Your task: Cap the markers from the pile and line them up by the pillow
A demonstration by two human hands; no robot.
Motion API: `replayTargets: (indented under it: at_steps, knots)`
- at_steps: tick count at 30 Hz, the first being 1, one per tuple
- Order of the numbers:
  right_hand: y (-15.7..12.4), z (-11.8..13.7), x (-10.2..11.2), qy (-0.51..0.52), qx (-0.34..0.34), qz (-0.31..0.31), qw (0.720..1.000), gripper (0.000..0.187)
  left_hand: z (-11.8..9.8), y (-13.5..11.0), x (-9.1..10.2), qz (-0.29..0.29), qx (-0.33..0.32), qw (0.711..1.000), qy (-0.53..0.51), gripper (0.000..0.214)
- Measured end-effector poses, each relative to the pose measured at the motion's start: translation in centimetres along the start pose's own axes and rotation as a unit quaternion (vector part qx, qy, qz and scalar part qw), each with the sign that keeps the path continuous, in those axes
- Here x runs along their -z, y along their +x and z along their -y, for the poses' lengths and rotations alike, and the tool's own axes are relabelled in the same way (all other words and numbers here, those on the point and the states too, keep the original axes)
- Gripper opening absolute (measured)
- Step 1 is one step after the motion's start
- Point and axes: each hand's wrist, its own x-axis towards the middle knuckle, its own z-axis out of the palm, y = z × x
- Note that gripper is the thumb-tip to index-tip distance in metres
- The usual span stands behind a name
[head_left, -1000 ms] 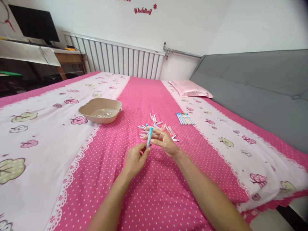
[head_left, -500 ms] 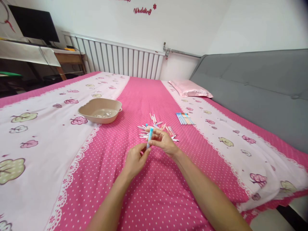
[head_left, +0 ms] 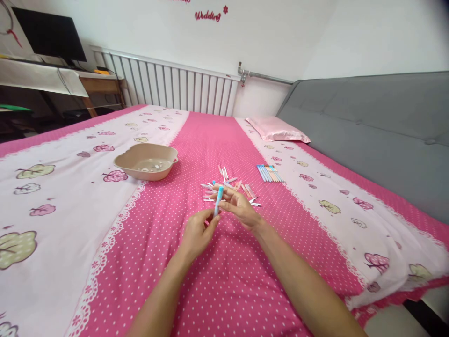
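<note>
My left hand point(head_left: 199, 232) is closed in a pinch around the lower end of a light blue marker point(head_left: 218, 201) with a brighter blue top, held nearly upright. Beside its upper part, my right hand point(head_left: 240, 208) has its thumb and fingers apart, with the thumb at the marker's edge and the fingers behind it. Just beyond my hands lies a loose pile of pink and white marker parts point(head_left: 249, 191) on the pink dotted bedspread point(head_left: 217, 135); my right hand hides some of them. A small blue piece point(head_left: 213, 182) rests at the pile's left.
A beige basin point(head_left: 147, 174) with small white pieces inside stands to the left. At the right, several blue and orange markers point(head_left: 270, 173) lie in a row. Farther back are a pink pillow point(head_left: 275, 128), a grey headboard point(head_left: 372, 112) and a white radiator point(head_left: 168, 82).
My right thumb has shifted slightly up and right, off the marker's face to its edge. My left hand and the marker stay almost still.
</note>
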Motion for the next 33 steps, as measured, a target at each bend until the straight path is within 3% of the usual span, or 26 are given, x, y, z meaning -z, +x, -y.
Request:
replayTargets:
  at_steps: [5,20,28,33]
  knots:
    - [-0.21,0.18,0.13,0.014,-0.011,0.038,0.999,0.050,-0.04,0.07,0.08,-0.003,0.007,1.000,-0.002,0.027]
    - [0.22,-0.04,-0.16,0.012,-0.045,-0.040,0.998,0.049,0.22,0.08,-0.11,0.005,0.004,1.000,0.008,0.025]
    - [0.38,-0.43,-0.05,-0.013,-0.032,-0.046,0.998,0.048,0.34,0.07,-0.16,-0.001,0.002,1.000,0.016,0.025]
    - [0.00,0.03,0.02,0.002,0.008,-0.011,1.000,0.046,0.18,0.05,-0.07,0.005,0.000,1.000,0.006,0.026]
